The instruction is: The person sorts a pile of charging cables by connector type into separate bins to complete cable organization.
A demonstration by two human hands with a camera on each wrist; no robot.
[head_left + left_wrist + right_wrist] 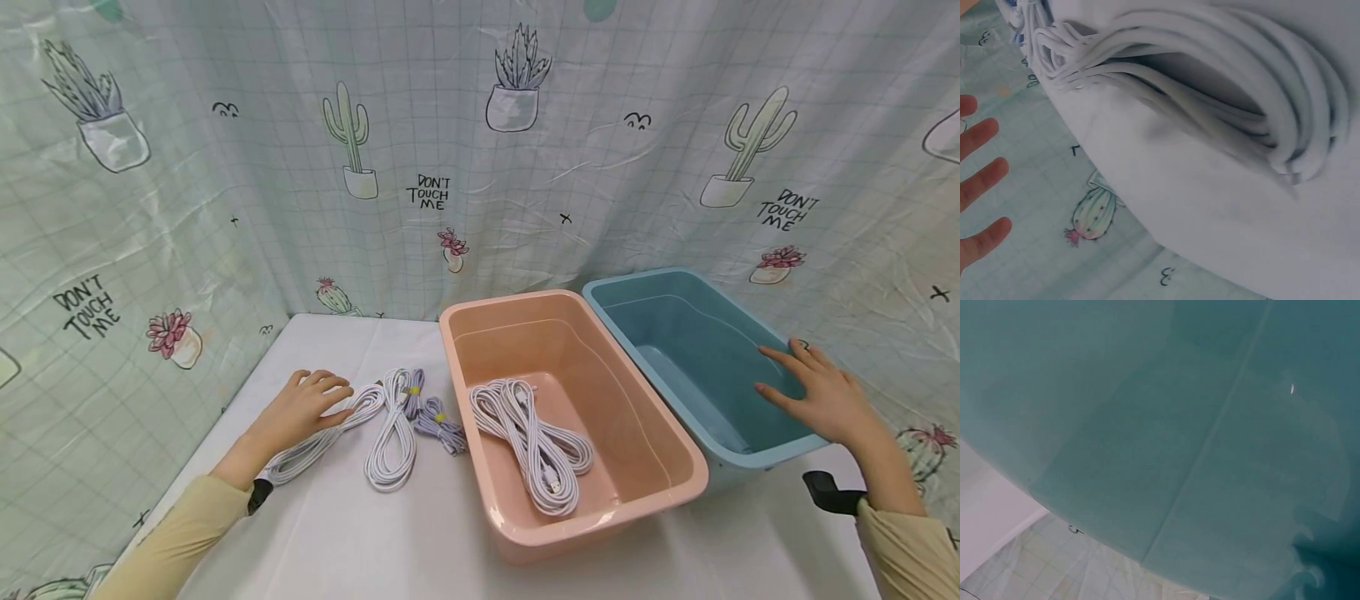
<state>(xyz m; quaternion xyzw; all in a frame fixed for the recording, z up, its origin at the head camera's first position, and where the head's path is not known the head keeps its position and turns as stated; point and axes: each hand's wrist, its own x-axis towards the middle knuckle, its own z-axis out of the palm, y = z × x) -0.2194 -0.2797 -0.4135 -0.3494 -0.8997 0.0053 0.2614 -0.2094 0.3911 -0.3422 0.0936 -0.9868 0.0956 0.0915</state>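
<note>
My left hand (303,406) hovers over the leftmost bundle of white cable (303,457), its fingers loosely bent and spread. In the left wrist view, the fingertips (988,175) hold nothing, and the looped white cable (1297,87) lies apart from them on the table. Beside that bundle lies a second white cable bundle (392,450), then two purple-grey cable bundles (441,427) with yellow ties. My right hand (825,400), fingers spread, is over the right side of the blue bin (712,454). Whether it touches the rim cannot be told.
A pink bin (577,533) stands left of the blue one, close against it. White cable bundles (532,450) with visible plugs lie inside the pink bin. The white table (337,542) meets a printed curtain (525,208) at the back and sides.
</note>
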